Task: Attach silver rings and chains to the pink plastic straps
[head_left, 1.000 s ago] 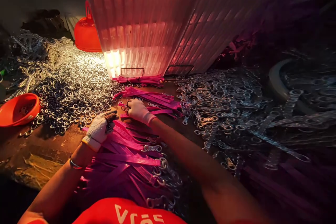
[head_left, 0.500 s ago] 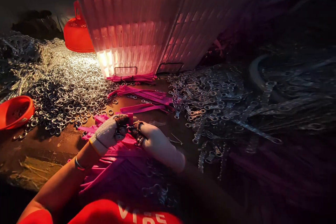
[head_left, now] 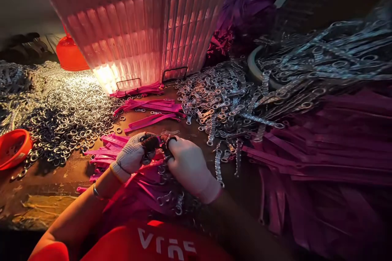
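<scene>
both gloved hands meet just above the near edge of the table point(head_left: 49, 179). the left hand point(head_left: 131, 157) is closed in a pinch on the end of a pink strap point(head_left: 147, 164), and the right hand point(head_left: 186, 167) curls its fingertips point(head_left: 169, 143) around a small metal ring point(head_left: 167, 147) right at that strap end; the two hands touch at the fingertips. the strap runs down toward the person's lap, into a bundle of finished straps with chain links point(head_left: 167, 197) hanging off them.

the light is low and comes mostly from the glowing ribbed lamp shade point(head_left: 134, 28) behind, so the joint between ring and strap sits in shadow; a misfeed there looks likely to go unseen. thick gloves dull the feel, so the ring could slip out and drop among the loose straps in the lap. the heap of loose rings point(head_left: 67, 110) to the left and the pile of chain pieces point(head_left: 220, 98) to the right lie close, and a swinging elbow could drag either heap into the pink stack. the orange bowl point(head_left: 12, 147) sits at the table's left edge, well apart from the hands.
</scene>
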`<action>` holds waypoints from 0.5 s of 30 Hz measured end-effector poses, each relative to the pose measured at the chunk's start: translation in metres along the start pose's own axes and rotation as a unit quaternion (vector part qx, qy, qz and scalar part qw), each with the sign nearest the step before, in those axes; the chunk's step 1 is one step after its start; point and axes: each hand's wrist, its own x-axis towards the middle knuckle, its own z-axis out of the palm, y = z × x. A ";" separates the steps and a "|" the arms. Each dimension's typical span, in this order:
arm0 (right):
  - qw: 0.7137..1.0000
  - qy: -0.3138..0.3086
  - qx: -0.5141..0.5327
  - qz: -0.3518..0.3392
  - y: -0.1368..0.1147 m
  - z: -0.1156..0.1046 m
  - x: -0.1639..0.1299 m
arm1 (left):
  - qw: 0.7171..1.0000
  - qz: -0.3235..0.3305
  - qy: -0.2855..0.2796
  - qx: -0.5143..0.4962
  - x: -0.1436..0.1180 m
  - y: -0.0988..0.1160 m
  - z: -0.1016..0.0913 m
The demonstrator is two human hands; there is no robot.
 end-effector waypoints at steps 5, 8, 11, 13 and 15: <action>0.996 -0.037 -0.078 -0.001 -0.009 -0.007 -0.005 | 0.996 0.017 -0.015 0.088 -0.006 0.003 -0.001; 0.997 -0.042 -0.070 -0.001 -0.007 -0.004 -0.004 | 0.964 0.119 0.018 0.238 -0.009 0.004 0.000; 0.999 -0.017 -0.041 0.016 -0.003 0.002 -0.003 | 0.917 0.195 0.036 0.346 -0.010 0.002 -0.001; 0.999 0.002 -0.041 0.035 -0.004 0.004 -0.003 | 0.912 0.197 0.019 0.359 -0.008 0.000 -0.004; 0.998 -0.016 -0.051 0.036 -0.006 0.002 -0.002 | 0.927 0.170 -0.003 0.333 -0.005 -0.004 -0.009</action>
